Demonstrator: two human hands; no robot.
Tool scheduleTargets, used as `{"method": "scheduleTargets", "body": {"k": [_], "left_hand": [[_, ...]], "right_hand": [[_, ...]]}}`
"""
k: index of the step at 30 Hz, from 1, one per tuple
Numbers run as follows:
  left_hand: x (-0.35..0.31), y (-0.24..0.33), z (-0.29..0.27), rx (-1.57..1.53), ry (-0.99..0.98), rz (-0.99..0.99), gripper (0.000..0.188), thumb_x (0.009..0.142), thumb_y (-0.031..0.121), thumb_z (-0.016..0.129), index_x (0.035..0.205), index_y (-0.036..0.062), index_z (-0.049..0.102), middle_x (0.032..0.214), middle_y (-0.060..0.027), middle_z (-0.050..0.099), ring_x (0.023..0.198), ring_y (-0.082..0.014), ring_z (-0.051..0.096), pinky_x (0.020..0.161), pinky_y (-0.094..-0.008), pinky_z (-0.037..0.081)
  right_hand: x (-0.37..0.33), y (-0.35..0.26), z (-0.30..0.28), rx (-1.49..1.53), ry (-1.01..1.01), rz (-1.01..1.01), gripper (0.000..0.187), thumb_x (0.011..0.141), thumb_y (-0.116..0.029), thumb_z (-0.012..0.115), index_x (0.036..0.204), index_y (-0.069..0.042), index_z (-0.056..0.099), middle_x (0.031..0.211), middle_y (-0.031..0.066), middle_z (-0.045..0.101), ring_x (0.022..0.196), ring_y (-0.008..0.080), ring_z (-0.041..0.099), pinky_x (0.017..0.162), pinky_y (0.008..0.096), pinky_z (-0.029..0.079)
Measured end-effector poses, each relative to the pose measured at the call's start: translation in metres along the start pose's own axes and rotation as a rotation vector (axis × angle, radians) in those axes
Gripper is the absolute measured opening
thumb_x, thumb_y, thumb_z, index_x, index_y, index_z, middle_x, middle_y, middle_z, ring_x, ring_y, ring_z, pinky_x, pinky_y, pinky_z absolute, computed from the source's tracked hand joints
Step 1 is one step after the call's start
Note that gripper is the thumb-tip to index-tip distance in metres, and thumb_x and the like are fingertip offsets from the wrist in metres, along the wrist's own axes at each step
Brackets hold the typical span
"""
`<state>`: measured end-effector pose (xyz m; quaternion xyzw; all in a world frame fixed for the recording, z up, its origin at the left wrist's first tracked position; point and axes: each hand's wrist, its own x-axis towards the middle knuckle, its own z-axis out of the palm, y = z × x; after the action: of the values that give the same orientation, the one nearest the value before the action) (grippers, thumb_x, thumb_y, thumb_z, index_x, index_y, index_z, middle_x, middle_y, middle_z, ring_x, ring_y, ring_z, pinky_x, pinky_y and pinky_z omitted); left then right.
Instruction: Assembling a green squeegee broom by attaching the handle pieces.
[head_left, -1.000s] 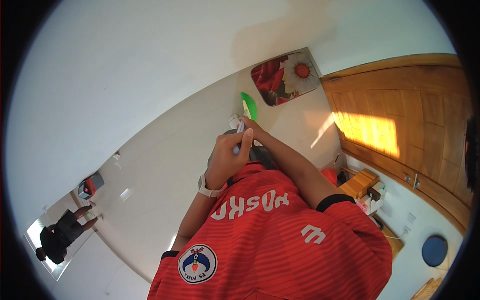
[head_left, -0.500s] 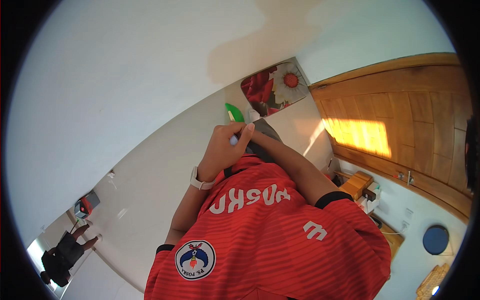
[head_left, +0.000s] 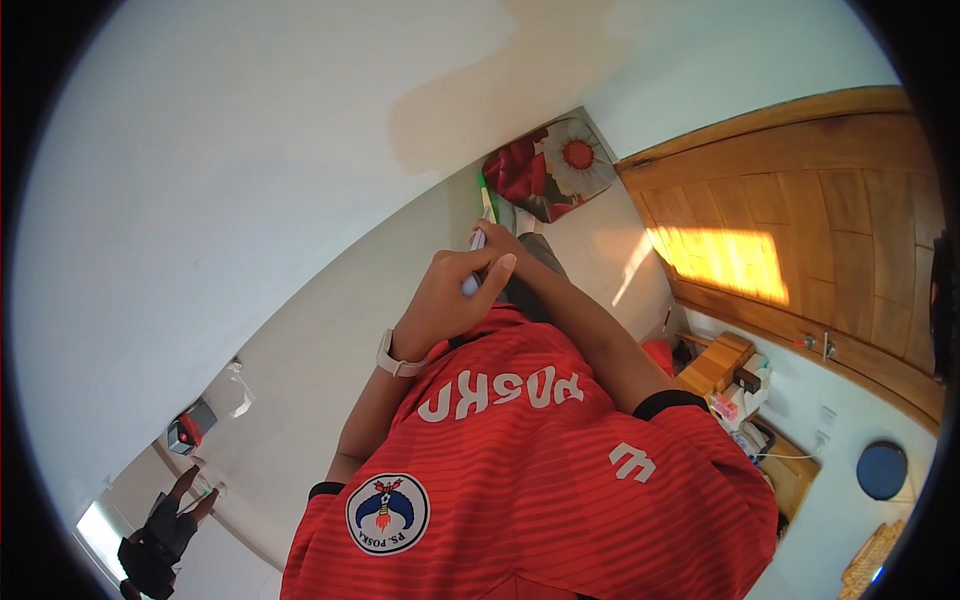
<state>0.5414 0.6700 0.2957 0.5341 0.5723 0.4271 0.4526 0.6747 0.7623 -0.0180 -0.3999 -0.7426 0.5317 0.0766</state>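
My left hand [head_left: 447, 298], with a pale watch on its wrist, is closed around the upper end of a light-coloured handle [head_left: 472, 284]. Just beyond it my right hand [head_left: 500, 243] grips the same handle farther along, its arm crossing in from the right. The handle belongs to what looks like a broom, whose green head [head_left: 485, 192] shows narrowly past my right hand, close to the floor by my feet. Most of the shaft is hidden behind my hands.
A floral mat [head_left: 550, 170] lies in the far corner, between a white wall [head_left: 250, 130] and a wooden door [head_left: 800, 220]. Cluttered furniture [head_left: 720, 365] stands at right. At lower left, another person [head_left: 165, 535] stands near a grey and red object [head_left: 190, 428].
The broom's green head has shifted right and away, and now appears narrower. My right hand has moved slightly farther from me, exposing more of the handle. The view has turned a little.
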Motion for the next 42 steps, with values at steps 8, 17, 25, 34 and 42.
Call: {"method": "scheduleTargets", "body": {"k": [8, 17, 25, 34, 42], "left_hand": [[0.014, 0.003, 0.009, -0.059, -0.051, 0.019, 0.034, 0.097, 0.019, 0.064, 0.071, -0.0005, 0.054, 0.053, -0.0054, 0.043, 0.048, -0.0110, 0.037, 0.047, -0.0300, 0.031], [0.009, -0.003, 0.018, -0.063, -0.170, 0.232, 0.024, 0.091, 0.015, 0.069, 0.075, 0.0021, 0.056, 0.066, -0.0136, 0.056, 0.061, -0.0302, 0.056, 0.057, -0.0388, 0.043], [0.025, -0.019, 0.046, -0.229, -0.181, 0.388, 0.024, 0.092, 0.015, 0.069, 0.077, 0.0030, 0.055, 0.070, -0.0109, 0.055, 0.061, -0.0277, 0.054, 0.056, -0.0391, 0.039], [0.037, -0.039, 0.061, -0.266, -0.141, 0.277, 0.026, 0.092, 0.015, 0.069, 0.076, 0.0027, 0.054, 0.066, -0.0095, 0.052, 0.056, -0.0228, 0.048, 0.054, -0.0356, 0.037], [0.073, -0.056, 0.105, -0.213, -0.016, 0.086, 0.031, 0.093, 0.017, 0.067, 0.070, 0.0007, 0.055, 0.060, -0.0105, 0.053, 0.052, -0.0197, 0.049, 0.052, -0.0338, 0.038]], "right_hand": [[-0.015, -0.008, -0.013, -0.079, 0.272, 0.090, 0.030, 0.086, -0.020, 0.063, 0.115, -0.013, 0.058, 0.101, 0.0224, 0.062, 0.098, 0.0429, 0.062, 0.080, 0.0500, 0.050], [-0.010, 0.034, -0.040, 0.150, 0.505, 0.191, 0.035, 0.084, -0.015, 0.066, 0.118, -0.015, 0.059, 0.100, 0.0187, 0.059, 0.094, 0.0413, 0.060, 0.079, 0.0503, 0.048], [-0.022, 0.002, -0.075, 0.104, 0.661, 0.018, 0.022, 0.093, -0.013, 0.053, 0.114, -0.008, 0.061, 0.066, 0.0031, 0.057, 0.054, 0.0136, 0.053, 0.050, 0.0288, 0.042], [-0.022, 0.053, -0.122, -0.262, 0.619, 0.183, 0.035, 0.087, -0.019, 0.063, 0.120, -0.009, 0.058, 0.091, 0.0159, 0.062, 0.084, 0.0338, 0.064, 0.071, 0.0460, 0.050], [-0.020, 0.113, -0.148, -0.396, 0.419, 0.128, 0.046, 0.088, -0.023, 0.064, 0.131, -0.013, 0.051, 0.109, 0.0255, 0.057, 0.100, 0.0454, 0.060, 0.083, 0.0522, 0.050]]}}
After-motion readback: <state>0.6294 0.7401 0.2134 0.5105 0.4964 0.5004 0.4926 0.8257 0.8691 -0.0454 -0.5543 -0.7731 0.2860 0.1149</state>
